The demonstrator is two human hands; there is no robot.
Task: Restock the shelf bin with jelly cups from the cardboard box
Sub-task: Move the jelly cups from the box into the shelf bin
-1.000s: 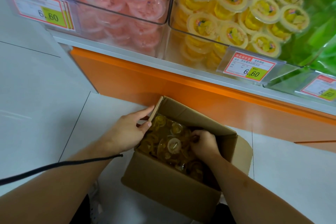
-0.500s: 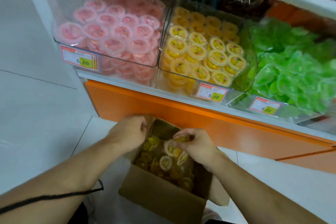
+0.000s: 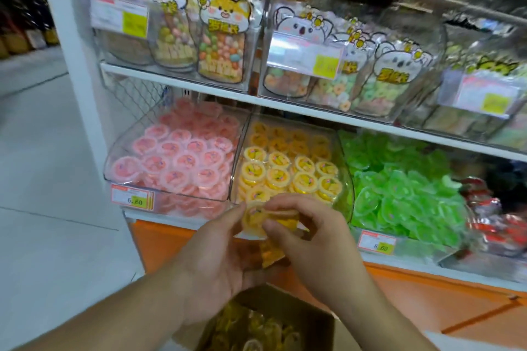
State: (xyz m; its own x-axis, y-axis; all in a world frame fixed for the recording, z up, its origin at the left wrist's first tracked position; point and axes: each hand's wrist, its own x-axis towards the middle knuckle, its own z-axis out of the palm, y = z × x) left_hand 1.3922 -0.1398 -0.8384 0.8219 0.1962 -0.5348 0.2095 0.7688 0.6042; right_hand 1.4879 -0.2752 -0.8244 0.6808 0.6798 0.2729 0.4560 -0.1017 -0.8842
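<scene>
Both hands are raised in front of the clear shelf bin (image 3: 346,179) that holds several yellow jelly cups. My left hand (image 3: 219,253) and my right hand (image 3: 310,236) together hold a small cluster of yellow jelly cups (image 3: 256,218) just below the bin's front lip. Fingers of both hands curl round the cups. How many cups they hold is hidden by the fingers. The open cardboard box (image 3: 310,319) sits on the floor under my wrists, with more yellow cups (image 3: 251,330) inside.
A bin of pink jelly cups (image 3: 182,162) stands left of the yellow bin and a bin of green jelly cups (image 3: 405,188) right of it. Price tags (image 3: 132,200) hang on the shelf edge. A white shelf (image 3: 313,111) with candy bags runs above. Orange base panel (image 3: 427,293) below.
Both hands have lifted out of the cardboard box with yellow jelly cups and risen to the front of the yellow bin. The view has tilted up to the shelves.
</scene>
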